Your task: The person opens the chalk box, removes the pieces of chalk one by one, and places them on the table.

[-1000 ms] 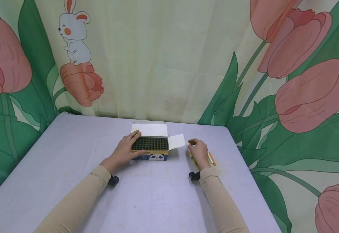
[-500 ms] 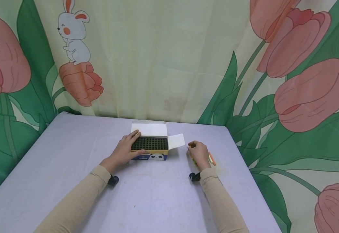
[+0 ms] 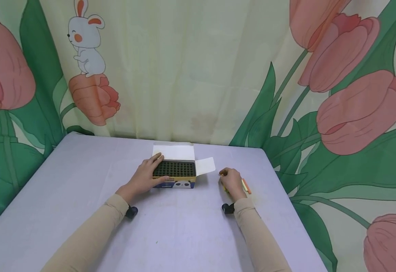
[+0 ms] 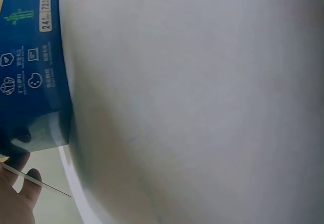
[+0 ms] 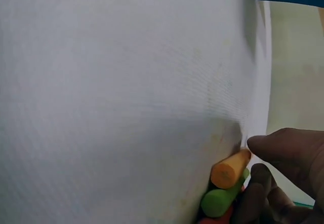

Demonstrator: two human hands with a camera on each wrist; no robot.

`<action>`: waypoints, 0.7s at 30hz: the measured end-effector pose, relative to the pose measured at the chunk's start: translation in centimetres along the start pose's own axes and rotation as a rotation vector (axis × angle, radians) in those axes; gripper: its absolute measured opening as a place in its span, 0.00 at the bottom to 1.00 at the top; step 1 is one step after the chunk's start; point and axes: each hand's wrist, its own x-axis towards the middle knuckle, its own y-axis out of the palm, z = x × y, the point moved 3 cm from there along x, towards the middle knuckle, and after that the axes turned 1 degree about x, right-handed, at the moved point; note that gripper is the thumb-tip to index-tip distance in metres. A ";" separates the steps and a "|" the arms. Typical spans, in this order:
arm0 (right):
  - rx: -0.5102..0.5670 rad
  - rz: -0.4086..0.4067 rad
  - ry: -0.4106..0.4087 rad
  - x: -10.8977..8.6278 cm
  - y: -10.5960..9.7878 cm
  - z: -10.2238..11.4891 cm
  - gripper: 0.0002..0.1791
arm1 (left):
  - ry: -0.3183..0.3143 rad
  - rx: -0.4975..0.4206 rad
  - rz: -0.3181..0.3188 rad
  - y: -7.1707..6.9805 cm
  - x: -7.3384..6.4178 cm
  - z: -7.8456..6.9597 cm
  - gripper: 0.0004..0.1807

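A blue and yellow panda-printed chalk box [image 3: 183, 184] stands on the table, its top showing a dark insert [image 3: 175, 168] with rows of holes. My left hand [image 3: 142, 176] holds the box's left end, thumb along the front and fingers across the top. To the right, my right hand [image 3: 232, 183] is down among chalk sticks. In the right wrist view, its thumb and a finger pinch the far end of an orange chalk stick [image 5: 229, 172]. A green chalk stick [image 5: 217, 202] and a red chalk stick [image 5: 218, 219] lie against it, partly hidden.
The box's white lid [image 3: 174, 152] leans back, and a white side flap [image 3: 205, 166] sticks out right. Another orange chalk stick [image 3: 247, 186] lies right of my right hand, beside a pale one. A tulip-printed curtain [image 3: 184, 75] hangs behind the table [image 3: 116, 241].
My right hand has lowered slightly toward the table, its fingertips coming nearer to me. The left hand stays in place on the box. The view shifts a little.
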 end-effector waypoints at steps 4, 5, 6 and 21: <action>0.016 -0.006 -0.005 0.2 -0.6 0.3 0.14 | 0.008 0.037 0.024 -0.6 0.2 -0.3 0.54; 0.015 -0.007 -0.005 0.2 -0.8 0.5 0.14 | 0.009 0.050 0.038 -0.8 0.2 -0.4 0.54; 0.014 -0.012 -0.008 0.2 -1.0 0.6 0.14 | 0.013 0.064 0.050 -1.0 0.3 -0.5 0.54; -0.287 -0.165 -0.389 -1.1 -4.6 6.8 0.22 | 0.130 0.260 0.117 -4.1 0.3 -3.0 0.49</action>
